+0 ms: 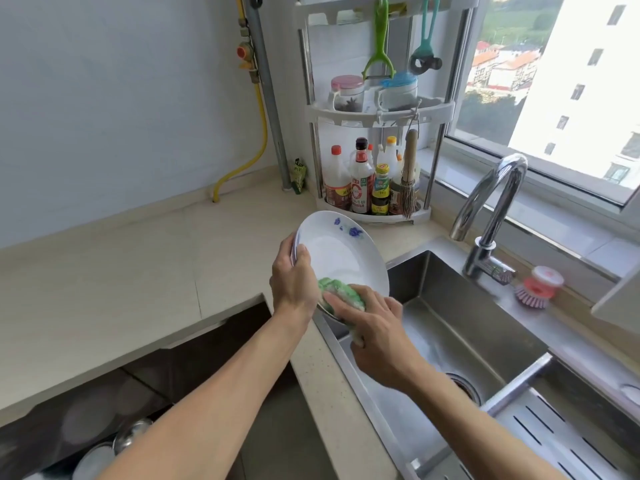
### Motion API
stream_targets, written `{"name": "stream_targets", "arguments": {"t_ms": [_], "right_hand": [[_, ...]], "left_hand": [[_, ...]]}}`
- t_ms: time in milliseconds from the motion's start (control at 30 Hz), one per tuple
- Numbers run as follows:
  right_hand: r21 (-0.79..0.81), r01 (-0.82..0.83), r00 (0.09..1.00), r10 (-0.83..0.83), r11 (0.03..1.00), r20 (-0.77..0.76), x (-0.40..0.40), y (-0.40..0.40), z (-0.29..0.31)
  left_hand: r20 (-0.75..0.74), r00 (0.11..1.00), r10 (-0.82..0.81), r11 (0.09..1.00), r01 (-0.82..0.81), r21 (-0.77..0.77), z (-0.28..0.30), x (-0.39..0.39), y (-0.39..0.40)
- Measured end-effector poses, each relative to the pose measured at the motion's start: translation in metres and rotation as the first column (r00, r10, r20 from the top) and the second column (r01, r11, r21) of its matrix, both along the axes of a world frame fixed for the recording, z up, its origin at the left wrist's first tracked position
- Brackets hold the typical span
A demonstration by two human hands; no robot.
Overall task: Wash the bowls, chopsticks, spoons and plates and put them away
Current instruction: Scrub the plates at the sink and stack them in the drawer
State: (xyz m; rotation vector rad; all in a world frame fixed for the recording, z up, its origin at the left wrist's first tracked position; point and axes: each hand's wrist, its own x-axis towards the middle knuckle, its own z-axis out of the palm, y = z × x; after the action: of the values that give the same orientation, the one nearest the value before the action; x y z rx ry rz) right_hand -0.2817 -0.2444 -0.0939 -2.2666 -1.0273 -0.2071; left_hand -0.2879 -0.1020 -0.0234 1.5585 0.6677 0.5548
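Observation:
A white plate [341,251] with blue flowers on its rim is tilted on edge above the left side of the steel sink [460,317]. My left hand [294,282] grips the plate's left rim, thumb on the inner face. A second rim shows behind it, so there may be two plates stacked. My right hand [377,336] holds a green and white sponge [341,296] and presses it against the lower part of the plate's face.
A curved tap [491,209] stands behind the sink, with a pink dish brush [536,287] to its right. A corner rack [372,174] of sauce bottles sits on the beige counter [131,271]. An open drawer [104,441] with metal bowls lies below left. A slotted drain tray [554,441] fills the sink's right basin.

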Motion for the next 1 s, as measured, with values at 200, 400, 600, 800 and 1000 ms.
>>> {"name": "stream_targets", "arguments": {"t_ms": [200,400,600,800,1000], "right_hand": [[-0.039,0.095,0.995,-0.095,0.995,0.008,0.015,-0.006,-0.009],[-0.054,0.040,0.996,-0.036,0.998,0.076,0.018,-0.015,-0.018],[-0.021,-0.047,0.999,0.048,0.999,0.022,-0.005,-0.006,-0.005],[-0.104,0.048,0.978,-0.026,0.993,0.209,0.030,-0.029,-0.013],[-0.109,0.161,0.908,-0.104,0.981,0.406,0.033,-0.018,0.003]], "left_hand": [[-0.015,1.000,0.006,0.999,-0.006,-0.043,0.003,-0.004,0.004],[-0.062,0.990,-0.123,0.992,0.120,-0.049,0.005,-0.007,0.018],[-0.052,0.993,-0.107,0.989,0.101,-0.108,0.007,-0.006,0.022],[-0.140,0.963,-0.231,0.968,0.213,-0.132,0.017,-0.009,0.030],[-0.118,0.961,-0.250,0.947,0.217,-0.239,0.021,-0.010,0.023]]}}
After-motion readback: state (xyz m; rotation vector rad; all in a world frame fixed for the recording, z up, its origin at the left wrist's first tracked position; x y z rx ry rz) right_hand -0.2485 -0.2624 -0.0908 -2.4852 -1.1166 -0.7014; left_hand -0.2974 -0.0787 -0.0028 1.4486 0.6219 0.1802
